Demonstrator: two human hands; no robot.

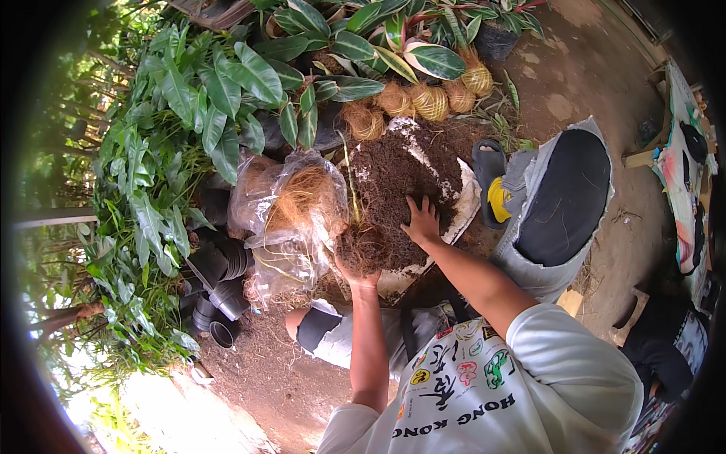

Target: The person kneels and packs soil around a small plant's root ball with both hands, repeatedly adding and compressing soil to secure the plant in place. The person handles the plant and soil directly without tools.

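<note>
My left hand [358, 272] cups a dark root ball [363, 247] from below. A thin, bare green stem [350, 181] rises from it towards the far side. Fingers spread, my right hand [423, 220] rests on a heap of dark, crumbly soil [391, 181] and grips no object. Beneath the heap lies a white sack or sheet [466, 196], its edges showing. Just left of the root ball, a clear plastic bag [255, 181] holds loose brown coconut fibre [303, 196].
Several fibre balls wound with yellow twine [431, 103] line the soil's far side, below variegated plants [437, 59]. Nested black plastic pots [218, 255] stand left, near leafy plants [147, 215]. My sandalled foot [489, 170] is at right. Another person's dark clothing [661, 340] shows lower right.
</note>
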